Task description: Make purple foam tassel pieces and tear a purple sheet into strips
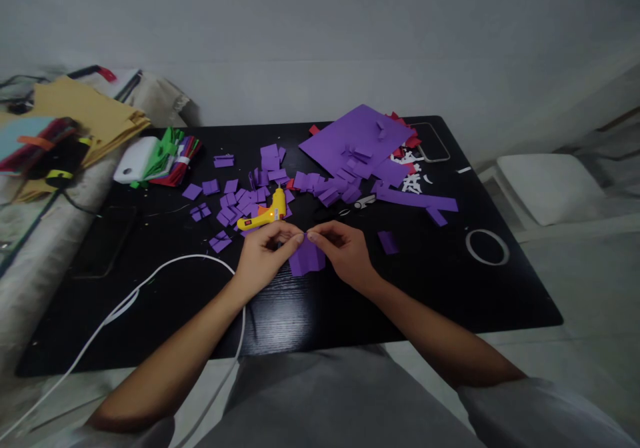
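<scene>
A folded purple paper piece [307,259] hangs between my two hands over the front middle of the black table. My left hand [267,251] pinches its upper left edge between thumb and fingers. On the upper right edge, my right hand [345,248] pinches it the same way, the two thumbs nearly meeting. Just behind my left hand lies a yellow glue gun [265,213], its nozzle pointing away from me. Many small folded purple pieces [240,205] are scattered behind and around the glue gun.
A large purple sheet [345,138] lies at the back, near scissors [365,201], purple strips [420,199] and red and white scraps. A tape ring [487,247] sits right. A white cable [175,259] crosses the left side. Colored bundles [170,158] and a phone-like dark object [104,241] lie left.
</scene>
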`<state>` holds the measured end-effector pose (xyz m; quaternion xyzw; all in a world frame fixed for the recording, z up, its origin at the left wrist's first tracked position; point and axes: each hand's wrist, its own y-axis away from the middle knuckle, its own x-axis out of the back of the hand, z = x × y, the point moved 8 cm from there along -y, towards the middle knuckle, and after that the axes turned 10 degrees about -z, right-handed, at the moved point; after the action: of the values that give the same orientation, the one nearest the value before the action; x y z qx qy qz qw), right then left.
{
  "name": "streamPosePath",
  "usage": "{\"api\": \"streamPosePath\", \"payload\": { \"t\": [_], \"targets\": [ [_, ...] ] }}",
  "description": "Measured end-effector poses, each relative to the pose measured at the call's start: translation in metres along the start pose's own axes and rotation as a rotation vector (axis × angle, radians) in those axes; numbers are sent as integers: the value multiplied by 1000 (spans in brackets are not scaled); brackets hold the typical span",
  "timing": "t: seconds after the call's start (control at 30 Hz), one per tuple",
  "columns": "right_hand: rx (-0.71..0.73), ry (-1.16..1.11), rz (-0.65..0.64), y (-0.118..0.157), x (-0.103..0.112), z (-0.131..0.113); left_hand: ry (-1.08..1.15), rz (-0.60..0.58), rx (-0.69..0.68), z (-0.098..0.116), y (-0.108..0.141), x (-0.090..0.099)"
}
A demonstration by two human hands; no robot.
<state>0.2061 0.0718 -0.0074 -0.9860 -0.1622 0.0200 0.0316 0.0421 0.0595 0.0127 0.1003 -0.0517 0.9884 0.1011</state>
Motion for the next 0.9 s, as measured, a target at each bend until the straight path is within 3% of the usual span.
{"api": "streamPosePath", "payload": {
  "t": [0.9],
  "targets": [
    [-62, 5, 1, 1, 2, 0, -190, 37, -52, 10, 5, 3]
  ]
}}
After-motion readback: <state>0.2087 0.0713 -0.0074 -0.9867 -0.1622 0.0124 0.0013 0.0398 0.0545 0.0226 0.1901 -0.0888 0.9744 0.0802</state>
